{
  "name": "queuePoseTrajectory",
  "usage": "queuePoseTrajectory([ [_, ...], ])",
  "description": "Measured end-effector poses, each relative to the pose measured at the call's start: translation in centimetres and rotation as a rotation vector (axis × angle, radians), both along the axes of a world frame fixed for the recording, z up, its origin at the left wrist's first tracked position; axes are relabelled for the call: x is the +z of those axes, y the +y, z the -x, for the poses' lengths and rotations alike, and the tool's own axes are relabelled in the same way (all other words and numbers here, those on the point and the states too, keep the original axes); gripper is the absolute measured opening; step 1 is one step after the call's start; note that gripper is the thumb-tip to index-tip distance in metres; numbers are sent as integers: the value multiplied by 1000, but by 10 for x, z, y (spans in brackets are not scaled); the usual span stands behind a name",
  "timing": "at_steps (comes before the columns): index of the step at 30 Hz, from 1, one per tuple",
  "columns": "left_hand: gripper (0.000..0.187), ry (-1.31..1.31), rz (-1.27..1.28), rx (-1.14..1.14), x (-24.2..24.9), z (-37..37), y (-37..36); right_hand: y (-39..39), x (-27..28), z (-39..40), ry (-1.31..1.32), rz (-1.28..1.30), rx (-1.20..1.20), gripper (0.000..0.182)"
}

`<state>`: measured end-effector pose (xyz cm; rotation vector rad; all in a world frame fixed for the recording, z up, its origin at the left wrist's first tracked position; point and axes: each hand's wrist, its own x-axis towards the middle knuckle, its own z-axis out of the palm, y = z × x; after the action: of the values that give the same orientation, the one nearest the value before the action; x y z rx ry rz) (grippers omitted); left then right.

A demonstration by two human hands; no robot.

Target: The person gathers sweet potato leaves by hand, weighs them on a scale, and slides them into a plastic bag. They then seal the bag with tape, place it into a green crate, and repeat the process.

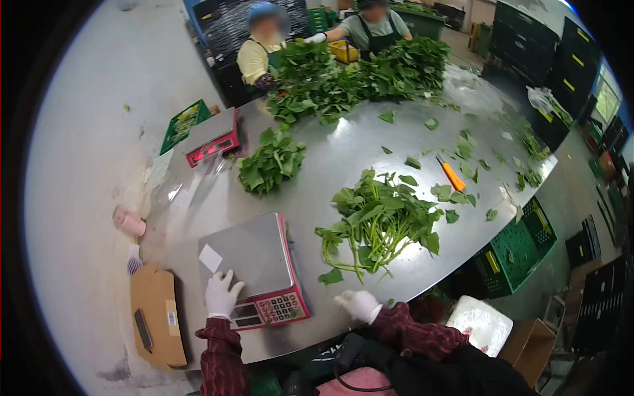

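Observation:
My left hand (223, 294), in a white glove, lies at the near left edge of a red digital scale (254, 264) with its fingers spread. Just beyond the fingertips a small white paper slip (211, 258) rests on the scale's grey plate. My right hand (358, 305), also gloved, is near the table's front edge. Its fingers are loosely bent and slightly apart, with nothing seen in them. Ahead of it a loose bunch of leafy green stems (380, 221) is spread on the metal table (310, 198).
A smaller leafy bundle (271, 160) lies beside a second red scale (212, 137). Two people stand behind a large heap of greens (356, 79). An orange-handled knife (452, 175) lies among loose leaves. Cardboard (157, 317) stands at left; a green crate (518, 254) is at right.

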<state>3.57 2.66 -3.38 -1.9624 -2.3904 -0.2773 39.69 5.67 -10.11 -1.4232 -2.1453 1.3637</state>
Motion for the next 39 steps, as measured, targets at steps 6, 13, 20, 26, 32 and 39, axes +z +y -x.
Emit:
queuePoseTrajectory([
  [6, 37, 58, -160, -59, -3, -52, 45, 43, 4, -45, -78, 144, -496, 38],
  [13, 21, -671, -216, -524, -5, -162, 12, 62, -30, 14, -459, -341, -383, 40],
  [20, 20, -1112, 112, -549, -39, -158, -18, 85, -56, 34, -657, -285, -340, 17],
  [26, 28, -1588, 358, -245, -54, -152, -3, 73, -21, 44, -417, -388, -334, 29],
  [32, 42, -2417, 474, -39, -66, -188, 23, 11, 23, 53, -152, -331, -228, 28],
  [39, 24, -2047, 198, -17, -52, -205, 80, 67, 6, -68, -309, 178, -653, 75],
])
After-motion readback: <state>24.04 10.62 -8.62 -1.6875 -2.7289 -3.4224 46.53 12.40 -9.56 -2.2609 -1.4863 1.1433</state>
